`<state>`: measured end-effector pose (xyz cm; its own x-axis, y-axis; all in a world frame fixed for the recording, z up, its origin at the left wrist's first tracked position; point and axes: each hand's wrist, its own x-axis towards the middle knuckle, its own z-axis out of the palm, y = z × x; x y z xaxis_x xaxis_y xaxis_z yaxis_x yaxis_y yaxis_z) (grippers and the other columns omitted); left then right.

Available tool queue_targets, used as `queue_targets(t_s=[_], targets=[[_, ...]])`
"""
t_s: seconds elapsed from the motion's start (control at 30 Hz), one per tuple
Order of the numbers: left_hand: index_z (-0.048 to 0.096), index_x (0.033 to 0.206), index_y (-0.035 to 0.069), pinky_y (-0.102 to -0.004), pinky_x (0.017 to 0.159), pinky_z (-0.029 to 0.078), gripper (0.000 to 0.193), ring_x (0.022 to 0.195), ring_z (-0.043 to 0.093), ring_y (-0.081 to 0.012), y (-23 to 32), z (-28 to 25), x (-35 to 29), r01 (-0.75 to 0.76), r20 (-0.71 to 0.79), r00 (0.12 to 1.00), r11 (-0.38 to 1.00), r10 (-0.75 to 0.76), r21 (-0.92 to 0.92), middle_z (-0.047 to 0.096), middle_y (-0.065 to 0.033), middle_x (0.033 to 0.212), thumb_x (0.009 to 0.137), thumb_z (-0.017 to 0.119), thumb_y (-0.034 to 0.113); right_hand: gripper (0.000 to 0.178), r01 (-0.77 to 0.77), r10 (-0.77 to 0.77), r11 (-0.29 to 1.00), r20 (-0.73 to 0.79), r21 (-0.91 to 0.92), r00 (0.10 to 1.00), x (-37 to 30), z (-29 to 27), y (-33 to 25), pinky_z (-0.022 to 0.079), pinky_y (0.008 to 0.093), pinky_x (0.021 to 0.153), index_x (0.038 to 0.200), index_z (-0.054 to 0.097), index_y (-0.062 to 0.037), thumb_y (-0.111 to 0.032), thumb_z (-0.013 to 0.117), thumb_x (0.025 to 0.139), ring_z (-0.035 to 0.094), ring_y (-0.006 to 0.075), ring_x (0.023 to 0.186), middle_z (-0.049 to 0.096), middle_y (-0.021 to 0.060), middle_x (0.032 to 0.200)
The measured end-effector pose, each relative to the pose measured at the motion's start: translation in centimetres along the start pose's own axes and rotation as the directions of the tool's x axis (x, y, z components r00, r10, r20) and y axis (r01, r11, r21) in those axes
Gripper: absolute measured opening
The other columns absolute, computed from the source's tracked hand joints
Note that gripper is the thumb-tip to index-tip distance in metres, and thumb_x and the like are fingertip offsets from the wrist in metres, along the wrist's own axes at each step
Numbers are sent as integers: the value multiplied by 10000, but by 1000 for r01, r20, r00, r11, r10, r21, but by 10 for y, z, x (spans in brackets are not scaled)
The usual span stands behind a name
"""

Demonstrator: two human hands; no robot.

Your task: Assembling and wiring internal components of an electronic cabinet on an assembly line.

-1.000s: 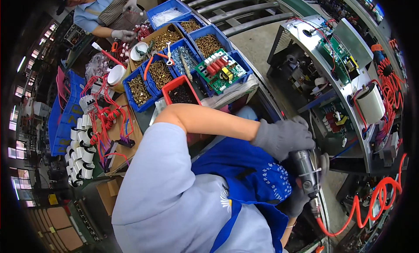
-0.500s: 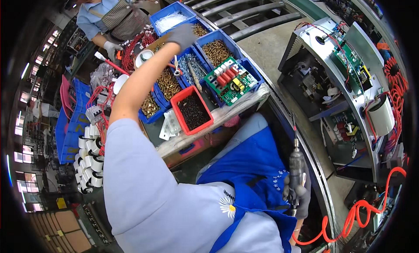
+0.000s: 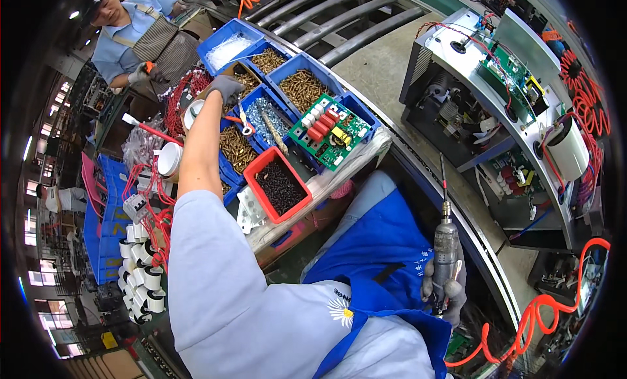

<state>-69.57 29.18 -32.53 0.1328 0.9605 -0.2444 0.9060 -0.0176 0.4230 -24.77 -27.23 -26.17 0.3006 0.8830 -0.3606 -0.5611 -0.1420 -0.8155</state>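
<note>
My left hand (image 3: 227,89), in a grey glove, reaches to a cardboard-sided bin of brass-coloured screws (image 3: 248,80) at the far end of the parts table. Its fingers point down and cannot be made out clearly. My right hand (image 3: 453,282), also gloved, is wrapped round a grey air screwdriver (image 3: 445,242) whose long bit points up and away from me. Nearer on the table sit a red bin of black screws (image 3: 281,188), a blue bin of silvery fasteners (image 3: 266,121) and a green circuit board (image 3: 334,134) lying across a blue bin.
At right stands an open metal machine housing (image 3: 486,111) with wiring and boards. An orange coiled hose (image 3: 539,313) runs beside the screwdriver. Rollers (image 3: 339,23) lie beyond the table. A co-worker in a striped apron (image 3: 160,49) stands far left. White cylindrical parts (image 3: 142,274) are stacked at left.
My left hand has moved left from over the far blue bins to the cardboard-sided bin. My right hand still grips the screwdriver. The co-worker's hands have shifted.
</note>
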Motion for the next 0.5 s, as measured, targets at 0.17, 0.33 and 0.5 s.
queue_targets(t_s=[0.17,0.33,0.5], targets=[[697,879,4,-309,566,586,113,706,668,-245,-43,-4,7,163,-86,921,575,-380,-802,673,-123,858,862,733,110,928,57,-72,993,149,102,986,-4,-23,4,511,240,430,1458,257,9,-378,738,766,567,137,544,573,150,931],[710,818,60,-408,626,536,366,756,684,-339,-74,-33,6,22,-151,986,855,66,518,690,-157,777,897,661,414,876,51,-91,971,165,234,982,-12,-32,14,543,254,449,1442,263,-3,-342,735,786,604,176,583,564,169,953],[733,892,99,-387,681,521,372,820,690,-324,-96,-31,6,-108,-224,929,794,295,599,714,-120,840,928,604,446,1128,106,-121,959,41,263,992,-14,-22,27,563,284,475,1539,136,-35,-358,809,694,652,195,636,603,172,974]])
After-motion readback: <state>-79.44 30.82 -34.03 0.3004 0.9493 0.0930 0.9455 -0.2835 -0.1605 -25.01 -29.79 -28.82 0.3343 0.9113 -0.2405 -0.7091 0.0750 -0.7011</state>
